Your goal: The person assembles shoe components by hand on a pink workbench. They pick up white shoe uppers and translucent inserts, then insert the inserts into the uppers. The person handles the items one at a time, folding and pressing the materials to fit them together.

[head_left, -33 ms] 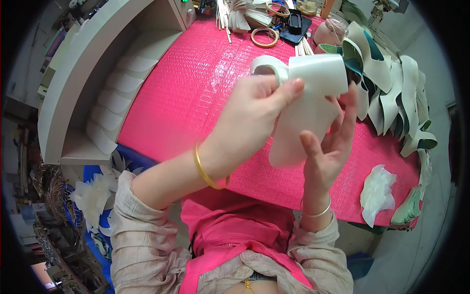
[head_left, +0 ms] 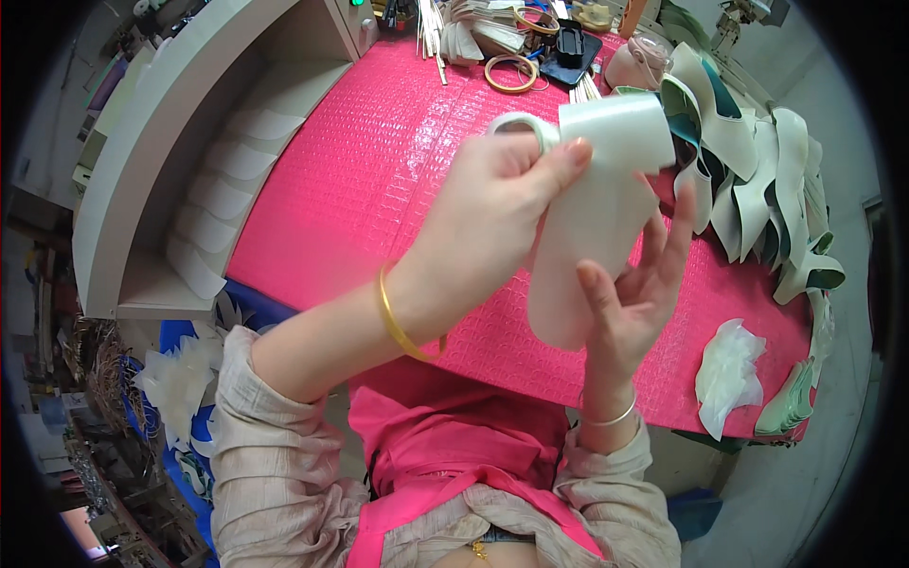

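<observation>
My left hand (head_left: 502, 204), wearing a gold bangle, is closed on a white, smooth shoe upper (head_left: 578, 246). Its thumb presses on the front, and its fingers curl into a loop at the upper left. A broad curved band stands up at the top right of the piece, and a long rounded flap hangs below. Beside that flap is my right hand (head_left: 639, 293), palm up with fingers spread. Its thumb overlaps the flap's right edge; whether it touches is unclear. More white shoe uppers (head_left: 739, 142) with green linings are piled at the right.
A grey curved shelf (head_left: 104, 237) on the left holds a row of white flat pieces (head_left: 204, 227). Yellowish rings (head_left: 511, 74), a black tray (head_left: 571, 71) and thin strips stand at the back of the pink-covered table (head_left: 331, 161). Translucent pieces (head_left: 731, 379) and pale green pieces (head_left: 788, 402) lie at the right.
The shoe upper has tilted slightly in my left hand, and its lower flap now hangs a little lower and further right. My right hand has barely shifted.
</observation>
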Demonstrator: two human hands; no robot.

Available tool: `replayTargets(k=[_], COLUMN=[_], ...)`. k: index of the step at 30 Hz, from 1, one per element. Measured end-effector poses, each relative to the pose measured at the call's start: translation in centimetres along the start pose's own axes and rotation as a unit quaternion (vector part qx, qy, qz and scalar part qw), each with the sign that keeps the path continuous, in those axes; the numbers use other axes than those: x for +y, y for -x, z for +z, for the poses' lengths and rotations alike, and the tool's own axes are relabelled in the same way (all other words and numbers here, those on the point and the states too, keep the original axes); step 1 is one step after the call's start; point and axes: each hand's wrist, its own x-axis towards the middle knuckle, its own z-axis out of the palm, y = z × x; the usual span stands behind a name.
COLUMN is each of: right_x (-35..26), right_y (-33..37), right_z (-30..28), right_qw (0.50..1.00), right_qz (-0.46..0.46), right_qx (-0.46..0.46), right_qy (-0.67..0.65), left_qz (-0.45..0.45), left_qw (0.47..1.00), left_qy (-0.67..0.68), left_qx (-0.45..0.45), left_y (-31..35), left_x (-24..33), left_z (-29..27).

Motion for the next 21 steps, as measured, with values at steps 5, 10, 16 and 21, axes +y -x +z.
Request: replayTargets(k=[5,10,16,21], right_x=[-0.1,0.5,1.3,3.6], right_y=[1.2,1.1,1.3,0.8], right_z=[-0.8,-1.8,-2.1,-2.5], right_qw=[0.999,0.997,0.993,0.979], right_qz=[0.019,0.012,-0.004,-0.015], right_qx=[0.031,0.048,0.061,0.092], right_qy=[0.028,0.055,0.098,0.18], left_qz=[0.003,-0.009,-0.021,-0.032], left_qw=[1.0,1.0,0.998,0.99], left_qy=[-0.023,0.016,0.05,0.137], left_qx=[-0.014,-0.001,-0.009,0.008], left_y=[-2.9,-3.3,-3.0,-3.0], left_x=[1.6,1.7,1.7,2.2], left_z=[0.6,1.6,2.0,2.0])
